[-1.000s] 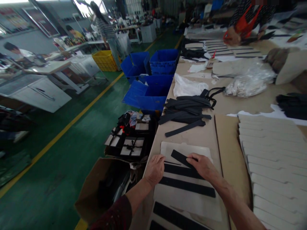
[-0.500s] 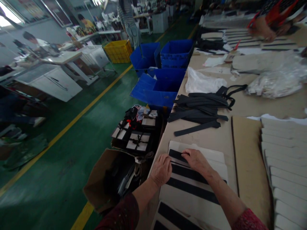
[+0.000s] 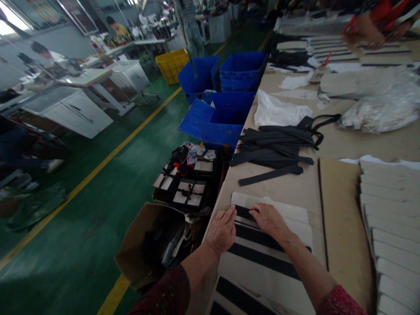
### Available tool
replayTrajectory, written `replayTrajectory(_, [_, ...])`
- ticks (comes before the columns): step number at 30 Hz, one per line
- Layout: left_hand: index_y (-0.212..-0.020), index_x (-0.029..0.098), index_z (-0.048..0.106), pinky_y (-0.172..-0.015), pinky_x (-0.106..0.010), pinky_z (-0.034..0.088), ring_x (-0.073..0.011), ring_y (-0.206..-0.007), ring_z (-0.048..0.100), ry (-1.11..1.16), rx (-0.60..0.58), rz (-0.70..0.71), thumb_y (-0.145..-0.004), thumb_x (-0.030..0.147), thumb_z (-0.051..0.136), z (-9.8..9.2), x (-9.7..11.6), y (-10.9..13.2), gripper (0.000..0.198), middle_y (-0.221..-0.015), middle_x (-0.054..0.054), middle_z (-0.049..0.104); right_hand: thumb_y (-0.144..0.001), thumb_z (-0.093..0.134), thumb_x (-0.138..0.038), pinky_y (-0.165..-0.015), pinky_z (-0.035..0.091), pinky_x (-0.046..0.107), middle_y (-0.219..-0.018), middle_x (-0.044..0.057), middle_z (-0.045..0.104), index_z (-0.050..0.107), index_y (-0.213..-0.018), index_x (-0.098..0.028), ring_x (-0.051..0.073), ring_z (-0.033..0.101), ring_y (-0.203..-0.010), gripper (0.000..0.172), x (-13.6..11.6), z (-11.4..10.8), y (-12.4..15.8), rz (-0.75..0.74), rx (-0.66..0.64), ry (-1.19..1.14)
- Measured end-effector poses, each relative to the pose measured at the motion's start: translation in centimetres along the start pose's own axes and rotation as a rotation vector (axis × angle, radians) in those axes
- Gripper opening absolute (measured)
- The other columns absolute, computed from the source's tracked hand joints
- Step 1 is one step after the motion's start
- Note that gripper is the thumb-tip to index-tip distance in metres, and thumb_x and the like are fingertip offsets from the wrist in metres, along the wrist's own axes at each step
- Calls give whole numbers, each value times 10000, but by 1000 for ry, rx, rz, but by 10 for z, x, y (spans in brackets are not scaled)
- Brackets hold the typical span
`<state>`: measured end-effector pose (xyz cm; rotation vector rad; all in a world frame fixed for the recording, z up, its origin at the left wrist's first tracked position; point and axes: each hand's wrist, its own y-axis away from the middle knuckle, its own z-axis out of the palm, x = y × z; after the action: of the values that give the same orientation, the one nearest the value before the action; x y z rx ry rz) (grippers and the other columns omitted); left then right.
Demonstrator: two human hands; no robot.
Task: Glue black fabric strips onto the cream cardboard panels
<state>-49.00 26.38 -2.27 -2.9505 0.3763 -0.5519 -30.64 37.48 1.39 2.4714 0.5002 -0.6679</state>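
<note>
My right hand (image 3: 269,222) pinches a black strip (image 3: 243,212) between thumb and fingers. The strip lies along the top of a pale panel (image 3: 288,209). At the strip's left end, my left hand (image 3: 222,229) rests with its fingers stretched out, the fingertips touching the strip and the panel's edge. Below the hands, more black strips (image 3: 262,257) lie across overlapping pale panels. Another striped panel (image 3: 243,295) is partly cut off at the bottom. My right forearm hides part of the strips.
Loose black strips (image 3: 272,146) are heaped farther up the table beside a clear plastic bag (image 3: 278,109). Overlapping panels (image 3: 393,218) line the right side next to a tan board (image 3: 341,210). Left of the table stand cartons (image 3: 131,253) and blue bins (image 3: 226,131). A co-worker's hands (image 3: 374,37) work at the far end.
My left fingers have straightened and moved slightly up at the strip's end. My right hand stays almost in place. In the background, a walking person and the yellow crate have shifted right.
</note>
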Motion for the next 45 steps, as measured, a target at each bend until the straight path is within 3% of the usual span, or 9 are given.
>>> replayTrajectory(13, [-1401, 113, 492, -981, -470, 496, -277, -1063, 538, -31, -1, 3, -881, 106, 455, 1, 0, -1, 522, -1485, -114, 481, -922, 521, -299, -796, 431, 321, -952, 103, 752, 748, -900, -209, 245, 675, -924, 245, 2, 7, -4, 13, 16, 4])
replayTrajectory(17, [-1406, 144, 493, -967, -475, 507, -274, -1054, 540, -36, 12, 0, -868, 93, 457, 1, 0, -2, 542, -1458, -107, 512, -893, 566, -314, -794, 437, 308, -981, 88, 751, 724, -1041, -203, 233, 677, -922, 244, 7, -6, 4, 32, 29, -31])
replayTrajectory(21, [-1411, 135, 486, -960, -489, 508, -278, -1046, 539, -21, 27, 8, -873, 95, 455, 5, -2, -3, 540, -1456, -122, 513, -781, 665, -339, -808, 451, 314, -1021, 76, 747, 690, -1148, -221, 245, 674, -946, 386, 51, -35, 40, 45, -11, -126])
replayTrajectory(25, [-1422, 153, 476, -948, -486, 514, -277, -1044, 546, 4, 42, 21, -874, 89, 460, 8, -5, -3, 552, -1461, -112, 509, -730, 616, -354, -824, 467, 349, -975, 49, 752, 713, -1014, -234, 256, 671, -913, 324, 110, -49, 87, 162, 64, -315])
replayTrajectory(29, [-1425, 158, 468, -938, -491, 520, -276, -1029, 546, 9, 59, 28, -869, 77, 467, 9, -7, -4, 562, -1465, -105, 507, -707, 595, -467, -748, 485, 362, -832, 31, 736, 685, -920, -226, 251, 663, -802, 334, 135, -29, 109, 351, 248, -494])
replayTrajectory(35, [-1443, 184, 449, -939, -496, 520, -278, -1040, 574, 1, 71, 44, -867, 71, 468, 14, -10, -3, 587, -1448, -109, 524, -685, 609, -496, -639, 464, 332, -693, 8, 659, 624, -940, -199, 209, 613, -663, 392, 128, 0, 105, 495, 484, -584])
replayTrajectory(45, [-1499, 201, 348, -952, -490, 513, -285, -1094, 573, -12, 94, 84, -869, 65, 479, 14, -13, -4, 658, -1466, -108, 504, -741, 590, -472, -635, 476, 334, -747, 33, 687, 593, -985, -207, 222, 649, -686, 360, 132, 4, 93, 526, 552, -508])
